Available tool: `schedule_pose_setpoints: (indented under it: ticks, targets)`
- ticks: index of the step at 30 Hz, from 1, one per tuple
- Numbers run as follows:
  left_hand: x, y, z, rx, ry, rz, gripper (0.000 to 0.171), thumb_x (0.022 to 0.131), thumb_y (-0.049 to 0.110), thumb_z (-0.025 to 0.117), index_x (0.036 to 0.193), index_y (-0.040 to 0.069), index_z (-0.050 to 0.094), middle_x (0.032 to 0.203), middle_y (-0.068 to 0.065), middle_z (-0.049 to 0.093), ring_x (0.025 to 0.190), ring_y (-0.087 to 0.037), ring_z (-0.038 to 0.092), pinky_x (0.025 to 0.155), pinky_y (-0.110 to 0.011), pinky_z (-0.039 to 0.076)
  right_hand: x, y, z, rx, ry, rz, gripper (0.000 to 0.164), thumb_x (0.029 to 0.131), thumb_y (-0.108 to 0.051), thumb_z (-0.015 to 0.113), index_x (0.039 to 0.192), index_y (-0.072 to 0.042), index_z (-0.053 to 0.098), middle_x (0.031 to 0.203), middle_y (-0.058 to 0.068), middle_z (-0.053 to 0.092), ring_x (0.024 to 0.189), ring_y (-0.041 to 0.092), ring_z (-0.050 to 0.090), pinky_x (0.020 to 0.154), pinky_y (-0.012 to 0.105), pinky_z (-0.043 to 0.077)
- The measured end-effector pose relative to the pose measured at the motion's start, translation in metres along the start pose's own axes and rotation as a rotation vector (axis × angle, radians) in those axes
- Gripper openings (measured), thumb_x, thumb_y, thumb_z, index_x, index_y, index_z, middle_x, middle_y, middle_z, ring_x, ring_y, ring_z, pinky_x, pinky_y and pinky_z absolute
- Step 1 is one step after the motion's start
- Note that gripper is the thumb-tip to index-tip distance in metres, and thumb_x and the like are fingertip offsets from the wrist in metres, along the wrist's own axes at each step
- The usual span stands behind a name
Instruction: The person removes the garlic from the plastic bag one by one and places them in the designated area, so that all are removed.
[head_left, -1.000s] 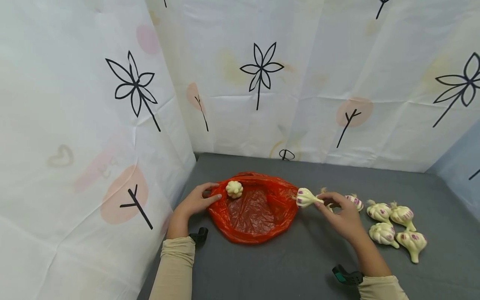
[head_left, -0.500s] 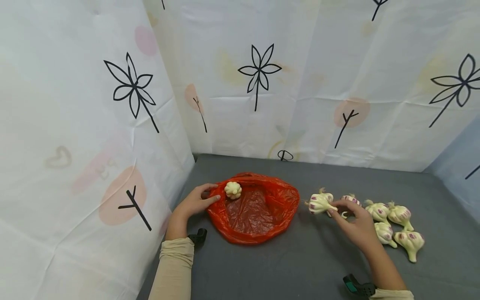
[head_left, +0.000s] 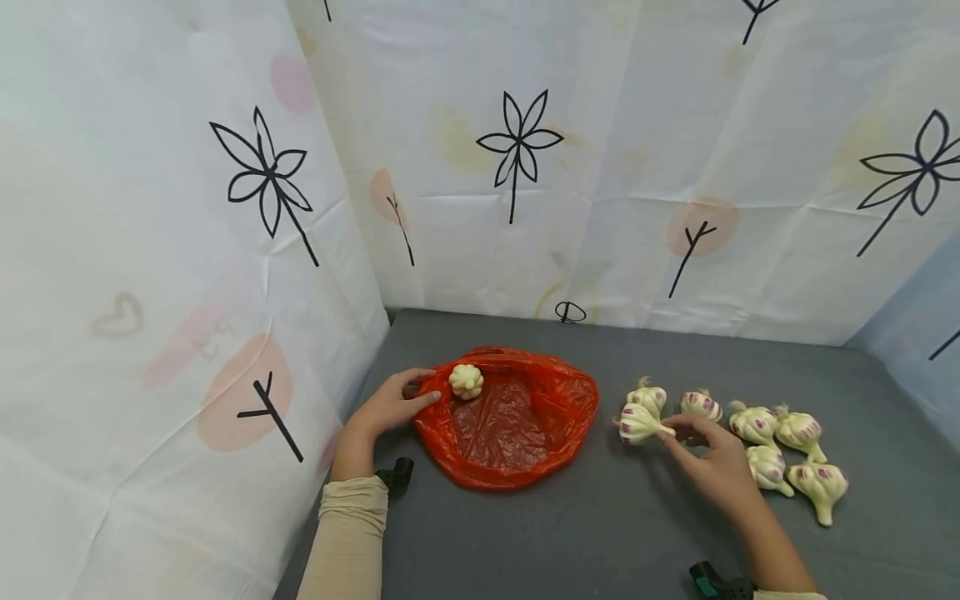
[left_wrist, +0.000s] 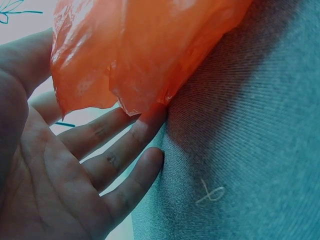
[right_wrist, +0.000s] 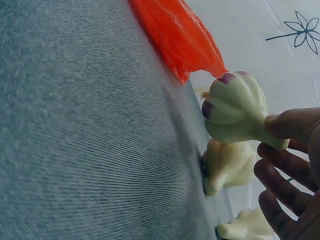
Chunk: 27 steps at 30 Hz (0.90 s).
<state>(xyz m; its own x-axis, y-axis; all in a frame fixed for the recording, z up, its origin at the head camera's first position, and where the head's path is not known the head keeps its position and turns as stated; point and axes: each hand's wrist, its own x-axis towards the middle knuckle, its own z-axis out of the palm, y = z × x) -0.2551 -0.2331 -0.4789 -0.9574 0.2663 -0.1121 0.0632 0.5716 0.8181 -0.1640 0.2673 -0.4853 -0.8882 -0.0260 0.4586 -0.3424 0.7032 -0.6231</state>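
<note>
A red plastic bag [head_left: 510,479] lies with its mouth open, and a pale knobbly piece [head_left: 467,381], perhaps a garlic bulb seen end-on, is inside its left side. My left hand [head_left: 390,404] is at the bag's left rim; its thumb and fingers are spread, with fingertips partly behind the film in the left wrist view. My right hand [head_left: 712,462] pinches a purple-streaked garlic bulb [right_wrist: 235,110] by its stem, thumb against fingers. That bulb overlaps another garlic bulb [head_left: 648,397] in the head view; I cannot tell whether they touch.
Several more garlic bulbs [head_left: 798,429] lie to the right of my right hand, one partly hidden by it. Grey cloth [head_left: 525,542] covers the table. Printed white sheets [head_left: 600,250] hang at the back and left.
My right hand has drawn back rightward from the bag's right rim with the garlic bulb, then lowered it slightly toward me. The left hand and bag have hardly moved.
</note>
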Motion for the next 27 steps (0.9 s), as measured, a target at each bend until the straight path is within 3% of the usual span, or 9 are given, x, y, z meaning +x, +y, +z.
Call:
schedule_pose_setpoints:
  ticks: [14, 27]
  targets:
    - [0.0, -0.001, 0.0, 0.002, 0.004, -0.008, 0.055, 0.105, 0.036, 0.069, 0.154, 0.014, 0.056, 0.154, -0.019, 0.056, 0.136, -0.042, 0.059, 0.104, -0.053, 0.057, -0.001, 0.004, 0.008, -0.014, -0.026, 0.012, 0.016, 0.09, -0.007, 0.085, 0.104, -0.01, 0.077, 0.093, 0.003, 0.074, 0.081, -0.009, 0.061, 0.073, 0.014, 0.053]
    - [0.001, -0.002, 0.0, 0.011, 0.003, -0.012, 0.056, 0.105, 0.037, 0.069, 0.154, 0.014, 0.055, 0.155, -0.019, 0.055, 0.137, -0.042, 0.059, 0.105, -0.053, 0.056, 0.001, 0.008, 0.011, -0.031, -0.106, 0.062, 0.011, 0.092, -0.013, 0.084, 0.1, -0.015, 0.077, 0.091, -0.001, 0.075, 0.075, -0.005, 0.063, 0.065, 0.025, 0.054]
